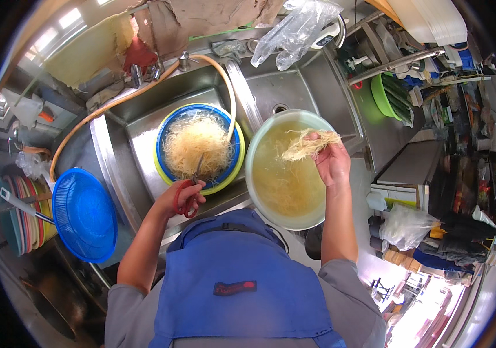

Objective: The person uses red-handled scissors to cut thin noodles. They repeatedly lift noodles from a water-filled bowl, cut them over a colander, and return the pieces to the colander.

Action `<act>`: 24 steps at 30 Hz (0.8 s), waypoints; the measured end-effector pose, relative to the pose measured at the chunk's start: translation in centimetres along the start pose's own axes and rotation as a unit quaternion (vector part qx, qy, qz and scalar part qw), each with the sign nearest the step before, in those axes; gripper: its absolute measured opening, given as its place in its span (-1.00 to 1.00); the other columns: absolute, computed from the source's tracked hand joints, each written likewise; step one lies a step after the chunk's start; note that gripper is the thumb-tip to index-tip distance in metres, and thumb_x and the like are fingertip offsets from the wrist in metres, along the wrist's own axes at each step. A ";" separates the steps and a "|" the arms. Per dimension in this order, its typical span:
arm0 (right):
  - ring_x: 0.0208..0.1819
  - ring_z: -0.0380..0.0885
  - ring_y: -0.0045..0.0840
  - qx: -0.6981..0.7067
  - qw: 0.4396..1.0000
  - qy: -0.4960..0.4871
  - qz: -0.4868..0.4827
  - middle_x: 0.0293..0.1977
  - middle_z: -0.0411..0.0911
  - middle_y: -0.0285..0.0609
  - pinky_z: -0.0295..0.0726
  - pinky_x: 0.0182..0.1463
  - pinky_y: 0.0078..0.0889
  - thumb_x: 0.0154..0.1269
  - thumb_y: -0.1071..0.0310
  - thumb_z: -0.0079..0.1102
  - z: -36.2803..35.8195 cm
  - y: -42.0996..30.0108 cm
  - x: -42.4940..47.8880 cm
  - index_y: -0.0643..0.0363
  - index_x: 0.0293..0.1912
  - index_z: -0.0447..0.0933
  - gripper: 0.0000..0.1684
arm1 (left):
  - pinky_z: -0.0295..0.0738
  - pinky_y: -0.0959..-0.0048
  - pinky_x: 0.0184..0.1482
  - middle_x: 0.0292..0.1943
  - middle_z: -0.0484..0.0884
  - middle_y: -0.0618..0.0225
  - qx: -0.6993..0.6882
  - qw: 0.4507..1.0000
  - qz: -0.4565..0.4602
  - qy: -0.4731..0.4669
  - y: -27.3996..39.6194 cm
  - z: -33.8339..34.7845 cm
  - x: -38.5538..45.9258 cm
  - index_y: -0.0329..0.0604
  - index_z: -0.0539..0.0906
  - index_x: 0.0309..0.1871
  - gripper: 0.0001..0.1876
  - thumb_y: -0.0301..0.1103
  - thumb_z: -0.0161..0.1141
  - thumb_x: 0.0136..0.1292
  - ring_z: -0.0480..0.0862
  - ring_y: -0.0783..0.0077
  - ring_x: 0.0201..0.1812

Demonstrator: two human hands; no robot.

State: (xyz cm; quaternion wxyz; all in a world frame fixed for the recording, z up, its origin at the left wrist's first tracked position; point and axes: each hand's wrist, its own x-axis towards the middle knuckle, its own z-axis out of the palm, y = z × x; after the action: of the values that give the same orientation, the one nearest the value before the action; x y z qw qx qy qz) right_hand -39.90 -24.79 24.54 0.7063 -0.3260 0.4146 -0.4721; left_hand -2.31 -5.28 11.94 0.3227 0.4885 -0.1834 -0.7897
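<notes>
My left hand holds red-handled scissors, their blades pointing over a heap of pale, thin strands. That heap fills a blue basket set in a yellow-green basin in the left sink. My right hand grips a bunch of similar pale strands above a large round tub of cloudy yellowish water. More strands lie under the water. An orange hose curves round from the left, and its pale end reaches into the blue basket.
An empty blue colander stands left of the sinks. Behind the tub is the right sink basin with a drain. A clear plastic bag hangs at the back. A green bowl of long green vegetables sits at the right.
</notes>
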 end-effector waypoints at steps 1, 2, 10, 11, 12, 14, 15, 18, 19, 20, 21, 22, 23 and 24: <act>0.07 0.63 -0.16 0.019 1.000 -0.022 0.009 0.00 0.63 0.03 0.67 0.13 -0.08 0.61 0.29 -0.23 0.0 -0.1 0.1 0.30 0.14 0.44 -0.64 | 0.52 0.59 -0.45 -0.33 0.72 0.24 0.010 1.000 0.001 -0.011 0.7 0.7 -0.3 -0.27 0.50 0.22 -0.51 -0.06 0.19 0.44 0.66 0.54 -0.48; 0.08 0.63 -0.16 0.029 0.999 -0.020 0.016 0.01 0.63 0.03 0.68 0.13 -0.07 0.62 0.28 -0.24 0.2 -0.2 0.3 0.30 0.14 0.44 -0.63 | 0.53 0.59 -0.44 -0.32 0.72 0.25 0.019 1.000 0.002 -0.021 1.5 1.5 -0.6 -0.28 0.49 0.23 -0.50 -0.06 0.18 0.45 0.66 0.54 -0.48; 0.04 0.65 -0.17 0.047 0.998 -0.011 0.051 0.01 0.64 0.06 0.71 -0.04 -0.22 0.58 0.33 -0.23 6.2 0.6 1.1 0.30 0.16 0.45 -0.63 | 0.57 0.55 -0.38 -0.22 0.75 0.23 0.090 0.983 0.063 -0.147 6.9 6.1 -3.4 -0.26 0.47 0.31 -0.46 -0.02 0.12 0.46 0.70 0.53 -0.35; 0.04 0.65 -0.17 0.046 0.997 -0.024 0.055 0.01 0.64 0.06 0.71 -0.03 -0.22 0.58 0.32 -0.22 7.0 1.1 1.3 0.30 0.16 0.45 -0.63 | 0.57 0.55 -0.37 -0.21 0.75 0.21 0.099 0.979 0.069 -0.161 7.9 6.8 -4.1 -0.27 0.49 0.30 -0.46 -0.01 0.10 0.47 0.70 0.52 -0.34; 0.04 0.65 -0.17 0.046 0.997 -0.037 0.058 0.01 0.64 0.05 0.71 -0.02 -0.21 0.58 0.32 -0.21 7.6 1.6 1.5 0.30 0.16 0.45 -0.63 | 0.57 0.55 -0.34 -0.21 0.75 0.20 0.094 0.977 0.075 -0.177 8.8 7.6 -4.7 -0.27 0.49 0.30 -0.46 -0.01 0.08 0.47 0.70 0.50 -0.33; 0.03 0.66 -0.20 0.040 0.996 -0.051 0.066 0.01 0.65 0.04 0.69 -0.05 -0.24 0.58 0.34 -0.22 10.2 2.9 1.6 0.29 0.16 0.45 -0.64 | 0.58 0.52 -0.29 -0.21 0.75 0.17 0.080 0.976 0.079 -0.188 9.8 8.6 -5.4 -0.28 0.50 0.30 -0.46 -0.01 0.05 0.48 0.70 0.47 -0.33; 0.02 0.66 -0.21 0.042 0.994 -0.068 0.070 0.01 0.64 0.04 0.69 -0.06 -0.25 0.58 0.35 -0.23 11.0 3.6 1.9 0.28 0.16 0.45 -0.64 | 0.59 0.51 -0.26 -0.21 0.75 0.16 0.074 0.976 0.076 -0.189 10.3 9.0 -5.6 -0.29 0.50 0.30 -0.45 -0.01 0.04 0.49 0.70 0.45 -0.34; 0.01 0.66 -0.28 0.050 0.990 -0.105 0.076 0.00 0.65 0.01 0.65 -0.09 -0.32 0.59 0.37 -0.25 13.0 5.8 2.8 0.25 0.16 0.44 -0.66 | 0.59 0.48 -0.24 -0.20 0.75 0.15 0.064 0.980 0.074 -0.172 11.7 9.4 -6.2 -0.31 0.48 0.32 -0.41 0.04 0.01 0.49 0.70 0.42 -0.34; 0.01 0.65 -0.30 0.042 0.991 -0.099 0.080 -0.01 0.65 0.00 0.64 -0.09 -0.33 0.59 0.36 -0.25 13.8 6.5 3.0 0.24 0.15 0.44 -0.67 | 0.59 0.48 -0.24 -0.20 0.75 0.15 0.056 0.982 0.070 -0.166 11.9 9.3 -6.3 -0.32 0.48 0.32 -0.40 0.05 0.00 0.49 0.71 0.42 -0.34; 0.01 0.65 -0.31 0.034 0.992 -0.093 0.083 -0.02 0.65 -0.01 0.64 -0.08 -0.34 0.60 0.35 -0.24 14.4 7.3 3.3 0.24 0.14 0.44 -0.68 | 0.59 0.49 -0.25 -0.20 0.75 0.16 0.060 0.985 0.066 -0.148 11.8 9.0 -6.3 -0.30 0.47 0.32 -0.39 0.08 -0.02 0.49 0.70 0.43 -0.34; 0.01 0.65 -0.32 0.024 0.992 -0.085 0.086 -0.03 0.65 -0.03 0.63 -0.07 -0.35 0.60 0.34 -0.23 15.0 7.9 3.5 0.23 0.14 0.43 -0.69 | 0.59 0.49 -0.25 -0.20 0.75 0.16 0.049 0.987 0.064 -0.137 11.6 8.6 -6.1 -0.30 0.48 0.32 -0.39 0.08 -0.02 0.49 0.70 0.44 -0.35; 0.02 0.63 -0.37 0.017 0.991 -0.095 0.090 -0.04 0.65 -0.06 0.62 -0.02 -0.36 0.61 0.35 -0.21 15.7 8.3 3.4 0.22 0.10 0.43 -0.73 | 0.59 0.49 -0.26 -0.21 0.75 0.16 0.038 0.989 0.063 -0.128 11.3 8.2 -6.0 -0.29 0.48 0.32 -0.39 0.09 -0.02 0.49 0.70 0.44 -0.36; 0.02 0.63 -0.38 0.006 0.989 -0.117 0.088 -0.04 0.65 -0.06 0.62 0.01 -0.36 0.60 0.35 -0.19 16.2 8.9 3.5 0.21 0.08 0.43 -0.75 | 0.59 0.49 -0.26 -0.21 0.75 0.17 0.027 0.991 0.061 -0.118 11.1 7.8 -5.9 -0.29 0.48 0.32 -0.39 0.09 -0.02 0.49 0.69 0.44 -0.36; 0.03 0.63 -0.39 -0.006 0.987 -0.138 0.085 -0.03 0.65 -0.06 0.61 0.04 -0.36 0.60 0.35 -0.17 16.5 9.6 3.7 0.21 0.07 0.43 -0.76 | 0.58 0.50 -0.29 -0.23 0.76 0.18 0.011 0.992 0.058 -0.110 10.8 7.5 -5.8 -0.28 0.49 0.30 -0.39 0.10 0.00 0.49 0.69 0.45 -0.39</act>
State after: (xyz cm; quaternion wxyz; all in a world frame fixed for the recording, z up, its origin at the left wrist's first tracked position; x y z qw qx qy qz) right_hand -20.59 -23.80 22.66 0.7923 -0.3557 0.3425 -0.3584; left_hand -3.62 -9.26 25.72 0.3410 0.3909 -0.2543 -0.8162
